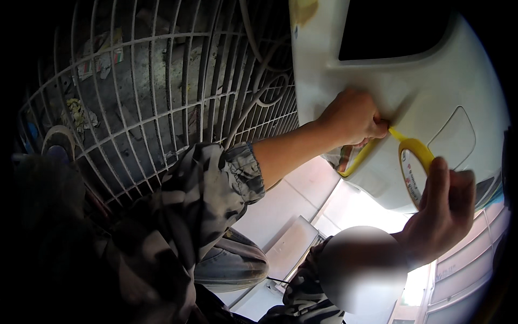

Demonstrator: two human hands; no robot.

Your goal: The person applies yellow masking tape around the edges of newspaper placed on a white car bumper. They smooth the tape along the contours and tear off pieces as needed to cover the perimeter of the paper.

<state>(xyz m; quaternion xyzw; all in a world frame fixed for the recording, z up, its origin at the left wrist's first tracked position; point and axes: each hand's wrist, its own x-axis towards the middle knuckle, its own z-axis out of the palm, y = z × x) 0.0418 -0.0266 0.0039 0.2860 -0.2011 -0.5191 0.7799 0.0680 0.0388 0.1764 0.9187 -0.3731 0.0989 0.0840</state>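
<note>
A white car body panel [372,81] fills the upper right, with a rounded-square fuel flap outline [456,137] in it. My right hand [445,208] grips a roll of yellow masking tape [416,167] by its side, off the panel. From the roll a short yellow strip runs up to my left hand [356,119], whose fingers are closed on its end against the panel. Below that hand, yellow tape [357,162] edges a shiny lamp-like part [341,156], partly hidden by my fingers and wrist.
Metal grating [156,92] spreads over the left, with crumpled paper scraps [81,113] beneath it and a cable [259,81] near the panel. A grey-clad knee [232,264] is at lower middle. Pale shutter-like slats [464,264] stand at lower right.
</note>
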